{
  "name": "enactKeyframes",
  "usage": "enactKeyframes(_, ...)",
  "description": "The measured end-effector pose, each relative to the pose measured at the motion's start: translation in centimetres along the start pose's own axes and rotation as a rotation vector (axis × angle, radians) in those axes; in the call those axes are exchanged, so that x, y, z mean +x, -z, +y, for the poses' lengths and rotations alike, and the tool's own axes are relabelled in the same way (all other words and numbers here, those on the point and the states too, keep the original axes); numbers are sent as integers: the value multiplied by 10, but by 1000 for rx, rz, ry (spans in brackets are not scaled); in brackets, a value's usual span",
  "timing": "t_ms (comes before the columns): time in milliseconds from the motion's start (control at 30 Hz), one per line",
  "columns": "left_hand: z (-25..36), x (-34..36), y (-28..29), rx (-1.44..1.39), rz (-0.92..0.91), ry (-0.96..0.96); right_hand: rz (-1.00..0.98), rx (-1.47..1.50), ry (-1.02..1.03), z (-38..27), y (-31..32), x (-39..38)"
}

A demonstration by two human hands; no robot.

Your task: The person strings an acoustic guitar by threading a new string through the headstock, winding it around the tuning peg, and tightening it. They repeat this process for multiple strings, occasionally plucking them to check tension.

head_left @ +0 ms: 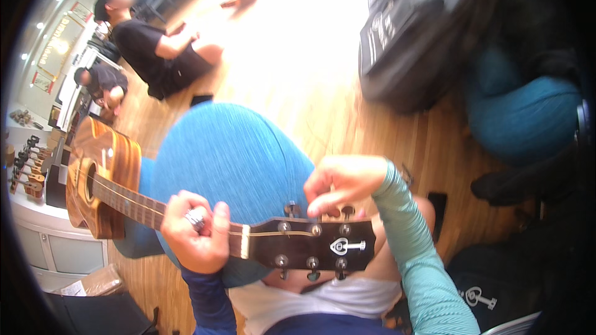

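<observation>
An acoustic guitar with a striped wooden body [124, 164] lies across a blue fabric stool [217, 136], its dark headstock [326, 254] toward my right. My left hand [195, 229], wearing a chunky silver ring, is wrapped round the neck [133, 205] beside the nut. My right hand [335, 183] has curled fingers and thumb at the middle tuning peg on the headstock's far edge, largely hiding it. One light string runs along the neck to a middle post [316, 230].
Two people [146, 56] [102, 87] sit low at the upper left, near a white counter [53, 236] and small instruments [31, 167]. A large black bag [410, 43], another blue stool [521, 118] and black cases [503, 260] are at right. A wrapped package [102, 279] lies lower left.
</observation>
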State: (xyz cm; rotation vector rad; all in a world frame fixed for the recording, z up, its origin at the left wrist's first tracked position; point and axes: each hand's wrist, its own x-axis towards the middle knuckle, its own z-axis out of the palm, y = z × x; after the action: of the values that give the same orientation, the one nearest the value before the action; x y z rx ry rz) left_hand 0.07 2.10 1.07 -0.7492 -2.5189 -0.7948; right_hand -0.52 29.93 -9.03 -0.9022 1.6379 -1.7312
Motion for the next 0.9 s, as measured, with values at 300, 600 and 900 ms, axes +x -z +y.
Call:
enactKeyframes(300, 19, 6, 2, 136, -20, -331, 223, -196, -100, -24, -14, -12)
enactKeyframes(600, 33, 15, 12, 143, -192, -263, 213, -41, -44, -29, -18, -12)
enactKeyframes(900, 19, 21, 21, -103, -304, -29, 138, -38, 0, -24, -12, -7)
